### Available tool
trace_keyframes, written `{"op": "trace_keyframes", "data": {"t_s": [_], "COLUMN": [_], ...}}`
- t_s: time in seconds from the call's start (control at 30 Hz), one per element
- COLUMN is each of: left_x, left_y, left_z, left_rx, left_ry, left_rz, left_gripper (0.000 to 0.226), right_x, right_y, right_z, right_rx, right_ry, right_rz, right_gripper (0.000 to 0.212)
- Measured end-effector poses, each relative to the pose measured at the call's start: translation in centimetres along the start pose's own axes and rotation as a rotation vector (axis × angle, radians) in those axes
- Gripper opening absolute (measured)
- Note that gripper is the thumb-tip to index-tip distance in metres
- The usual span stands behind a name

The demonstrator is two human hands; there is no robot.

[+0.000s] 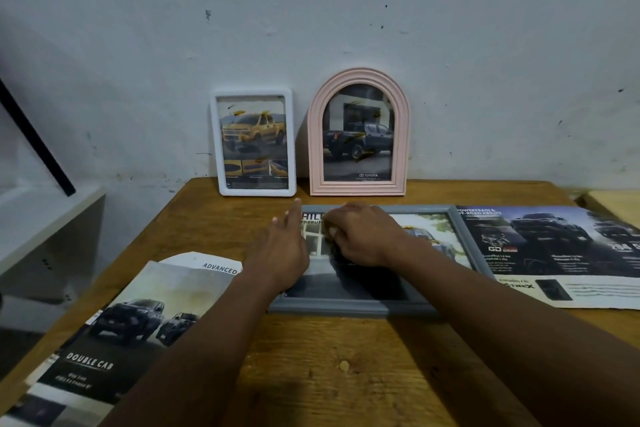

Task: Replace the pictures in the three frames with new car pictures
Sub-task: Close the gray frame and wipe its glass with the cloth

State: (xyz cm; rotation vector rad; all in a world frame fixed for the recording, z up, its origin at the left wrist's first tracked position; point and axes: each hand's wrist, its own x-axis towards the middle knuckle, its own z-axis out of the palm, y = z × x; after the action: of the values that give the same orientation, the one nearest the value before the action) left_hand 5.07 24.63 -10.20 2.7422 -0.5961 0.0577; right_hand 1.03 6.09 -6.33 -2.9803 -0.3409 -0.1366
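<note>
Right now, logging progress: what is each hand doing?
Left hand: open, flat on the grey frame.
Right hand: fingers curled on the picture; grip unclear.

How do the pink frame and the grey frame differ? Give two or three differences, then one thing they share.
The pink frame has an arched top; the grey frame is rectangular. The pink frame stands against the wall; the grey frame lies flat on the table. Nobody touches the pink; both hands rest on the grey. Both hold truck pictures.
</note>
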Motion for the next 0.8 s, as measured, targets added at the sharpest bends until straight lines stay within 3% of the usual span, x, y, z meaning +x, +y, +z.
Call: {"op": "trace_keyframes", "data": {"t_s": [0.07,0.2,0.47,0.6,0.8], "left_x": [-0.3,-0.4,-0.2,-0.4,-0.3], "left_y": [0.5,1.0,1.1,1.1,0.9], "left_z": [-0.3,-0.6,-0.6,-0.5,-0.4], "left_rx": [0.044,0.113,0.044,0.014,-0.052], "left_ry": [0.001,-0.006,0.01,0.014,0.044], "left_rz": [0.028,0.106,0.073,0.073,0.099], "left_gripper": [0.068,0.064,0.061,0.06,0.058], "right_x": [0.0,-0.9,-4.7,-5.5,-6.3], "right_y": [0.2,1.9,5.4,6.7,6.3], "right_z": [0.6,0.7,-1.0,-1.7,-1.7], "right_rx": [0.037,0.098,0.02,-0.003,0.05], "right_ry": [-0.054,-0.094,-0.053,-0.078,-0.098], "right_rz": [-0.066,-0.01,0.176,0.28,0.206], "right_gripper": [0.037,0.044,0.025,0.03,0.044]}}
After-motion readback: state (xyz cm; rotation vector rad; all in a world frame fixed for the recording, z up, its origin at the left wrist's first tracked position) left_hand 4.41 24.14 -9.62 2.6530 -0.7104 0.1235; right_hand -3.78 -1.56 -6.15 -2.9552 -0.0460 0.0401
